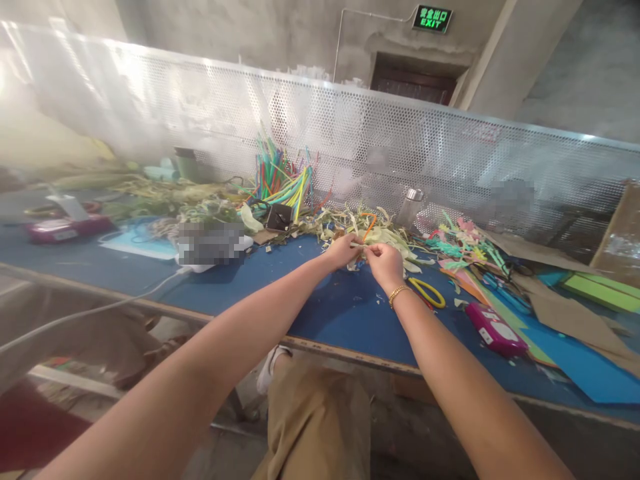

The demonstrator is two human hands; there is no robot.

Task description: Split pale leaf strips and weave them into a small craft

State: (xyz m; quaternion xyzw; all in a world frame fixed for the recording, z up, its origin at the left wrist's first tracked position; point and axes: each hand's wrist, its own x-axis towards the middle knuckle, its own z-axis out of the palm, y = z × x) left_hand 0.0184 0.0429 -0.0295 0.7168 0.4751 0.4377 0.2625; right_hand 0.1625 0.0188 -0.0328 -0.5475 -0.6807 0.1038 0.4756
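Above the blue tabletop, my left hand and my right hand meet with fingers pinched together. Between them runs a thin pale strip, which looks like dried plant husk; the fingers cover most of it. Just behind the hands lies a loose heap of pale, leafy husks. An orange bent strip sticks up out of that heap. Close to my right wrist, which wears a gold-coloured bracelet, a yellow loop lies on the table.
A magenta device and coloured sheets lie to the right. A clear bottle stands behind the husks, near a perforated metal screen. Colourful strips stand bunched further left. A white cord crosses the front edge.
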